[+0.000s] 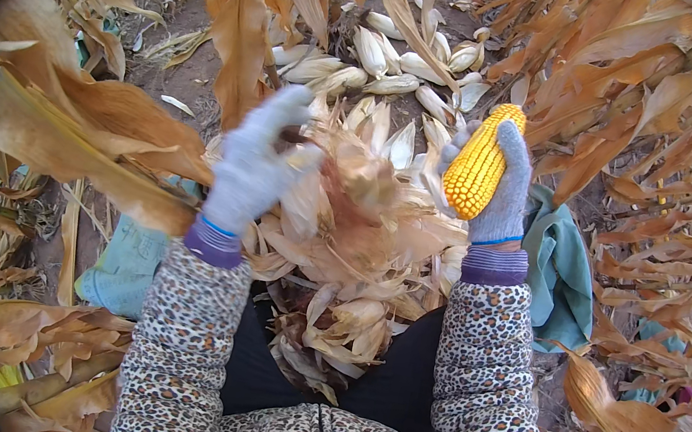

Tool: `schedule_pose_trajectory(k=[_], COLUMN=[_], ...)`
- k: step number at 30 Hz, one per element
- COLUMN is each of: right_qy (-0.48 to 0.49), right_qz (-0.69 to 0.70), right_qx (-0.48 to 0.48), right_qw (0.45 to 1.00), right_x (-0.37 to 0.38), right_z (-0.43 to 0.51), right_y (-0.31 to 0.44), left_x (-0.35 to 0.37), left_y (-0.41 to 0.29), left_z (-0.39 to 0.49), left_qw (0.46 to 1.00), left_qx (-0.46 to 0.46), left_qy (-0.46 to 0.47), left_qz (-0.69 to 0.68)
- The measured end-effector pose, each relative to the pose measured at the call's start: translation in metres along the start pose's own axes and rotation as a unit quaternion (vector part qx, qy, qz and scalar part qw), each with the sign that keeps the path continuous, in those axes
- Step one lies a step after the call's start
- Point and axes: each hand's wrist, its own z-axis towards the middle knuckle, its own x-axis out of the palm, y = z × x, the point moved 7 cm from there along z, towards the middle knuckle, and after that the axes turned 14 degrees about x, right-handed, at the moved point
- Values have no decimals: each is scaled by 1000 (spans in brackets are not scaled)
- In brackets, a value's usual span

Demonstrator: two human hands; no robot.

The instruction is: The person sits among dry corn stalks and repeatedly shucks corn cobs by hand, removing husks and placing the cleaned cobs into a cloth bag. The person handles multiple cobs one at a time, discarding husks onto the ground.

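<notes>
My right hand (505, 198), in a grey knit glove with a blue cuff edge, grips a bare yellow ear of corn (482, 160). The ear tilts, its kernels facing up. To the left, my left hand (252, 162) wears a like glove and is blurred by motion, its thumb and fingers apart with nothing seen between them. Beside that hand, a loose husk with reddish-brown silk (357, 190) is also blurred. Below it, a heap of stripped corn husks (351, 265) fills the space between my knees.
Several ears still in pale husks (373, 56) lie on the soil beyond the heap. A green woven sack (559, 272) is beside my right forearm, and another sack bearing writing (124, 268) lies at left. Dry corn leaves (91, 139) reach in near my left arm; stalks crowd the right side (675, 134).
</notes>
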Motion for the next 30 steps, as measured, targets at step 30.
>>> schedule_pose_trajectory(k=[30], right_qy=[-151], right_qz=[-33], right_qx=[-113], right_qw=[981], right_x=[12], right_z=[31], right_y=[-58], left_x=[97], left_y=[-7], left_z=[-46], left_qw=[974], left_qx=[-5], left_qy=[160], left_qz=[160])
